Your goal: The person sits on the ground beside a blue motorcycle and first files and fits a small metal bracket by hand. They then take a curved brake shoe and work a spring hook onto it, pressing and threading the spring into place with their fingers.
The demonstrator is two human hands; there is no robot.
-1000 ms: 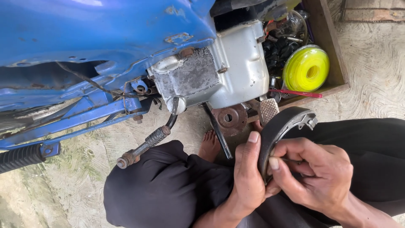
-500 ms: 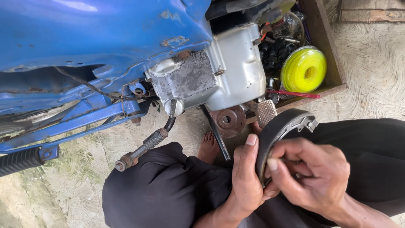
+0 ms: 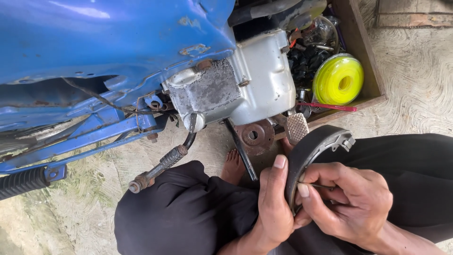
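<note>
Left hand (image 3: 273, 203) has its grip closed round the curved brake shoe (image 3: 311, 151). Right hand (image 3: 351, 200) pinches a thin metal pin (image 3: 317, 185) against it, blue motorbike (image 3: 113, 52) just above.

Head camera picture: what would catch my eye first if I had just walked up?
Probably the blue motorbike body filling the upper left, with its silver engine case beside it. Lower right, the left hand and right hand grip a curved dark brake shoe over the person's black-clad knees. A bright yellow spool sits in a wooden box at upper right.
</note>
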